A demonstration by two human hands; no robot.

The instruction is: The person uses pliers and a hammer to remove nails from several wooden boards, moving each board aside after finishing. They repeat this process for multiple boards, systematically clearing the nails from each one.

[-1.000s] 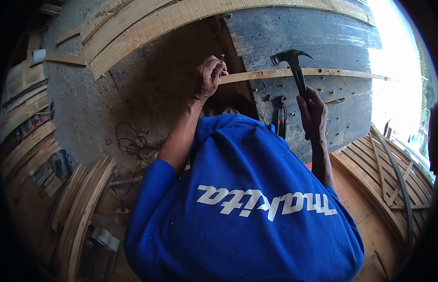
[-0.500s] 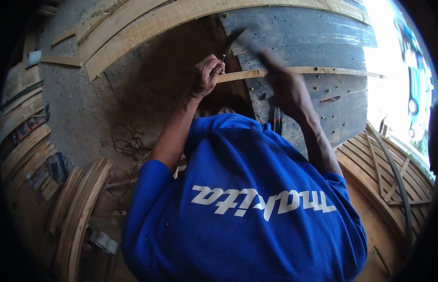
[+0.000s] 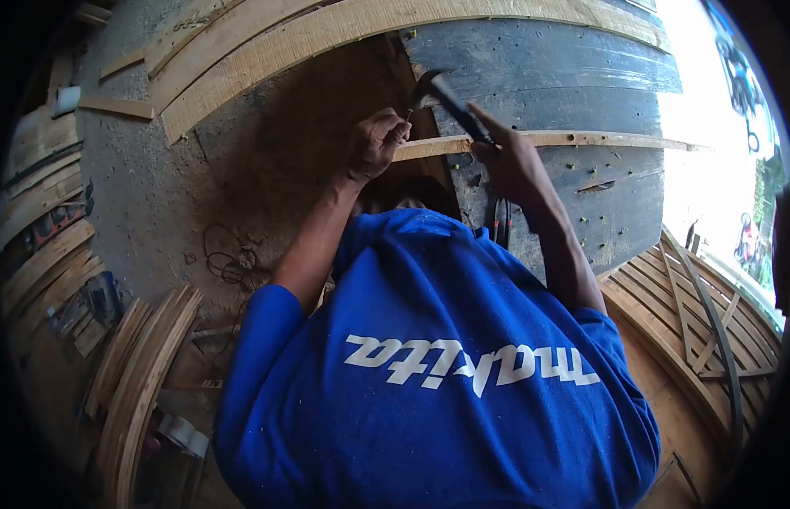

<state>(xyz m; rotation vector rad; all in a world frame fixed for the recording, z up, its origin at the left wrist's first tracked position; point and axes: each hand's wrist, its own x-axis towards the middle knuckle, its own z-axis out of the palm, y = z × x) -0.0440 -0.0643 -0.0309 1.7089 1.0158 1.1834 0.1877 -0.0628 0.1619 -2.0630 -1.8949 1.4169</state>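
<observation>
My left hand (image 3: 380, 146) is closed at the left end of a long thin wooden strip (image 3: 603, 140), with a nail (image 3: 410, 115) standing up at its fingertips. Where the nail's point rests is hidden by the fingers. My right hand (image 3: 511, 163) grips a hammer (image 3: 459, 110) by its dark handle, with the index finger stretched along it. The hammer's head is just above and to the right of the nail, apart from it. Beneath the strip lies a dark, worn work board (image 3: 548, 102).
Pliers (image 3: 502, 219) with red-and-black handles lie on the board near the blue shirt (image 3: 463, 339). A wide curved plank (image 3: 327, 34) spans the far side. Curved boards (image 3: 145, 390) stack at lower left; a slatted wooden panel (image 3: 700, 314) lies at right. A cable (image 3: 225, 259) coils on the floor.
The hammer, blurred by motion before, now shows sharply with its head lower and nearer the nail. My left hand stays at the strip's end with the nail.
</observation>
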